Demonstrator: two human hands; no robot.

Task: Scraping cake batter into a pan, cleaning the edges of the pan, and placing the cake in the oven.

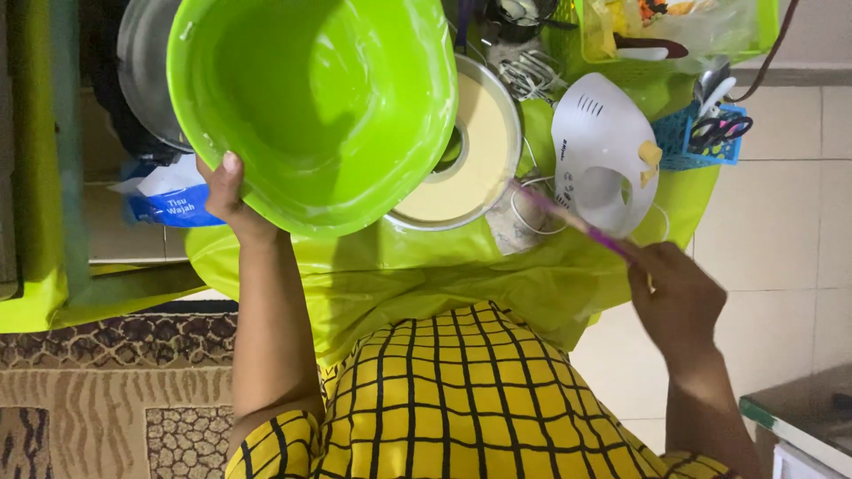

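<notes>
Clutter around the work: white hand mixer [603,151] lies just right of the ring cake pan [475,151], loose wire beaters [530,73] above the pan, blue basket [688,142] with scissors [721,130] at far right, clear plastic bag [683,22] top right. Blue tissue pack [169,204] and a grey metal bowl [142,75] sit left, partly behind the green bowl [311,106].

Green bowl is tipped up on edge, mouth facing the camera, batter smears along the rim. It overlaps and hides the left part of the cake pan. Pan is filled with pale yellow batter, centre tube visible.

Left hand [229,195] clamps the bowl's lower left rim, thumb over the edge, remaining fingers hidden behind the wall.

Right hand [676,297] is closed around the end of a purple-handled spatula [577,226]. Long axis runs diagonal, from the hand at lower right up-left toward the pan's right rim. Blurred; blade end can't be made out.

Surface: everything sits on a lime green plastic sheet [426,275], wrinkled, which also drapes the lap. Cream floor tiles right, patterned brown rug [115,381] lower left. Person wears a yellow black-checked garment.
</notes>
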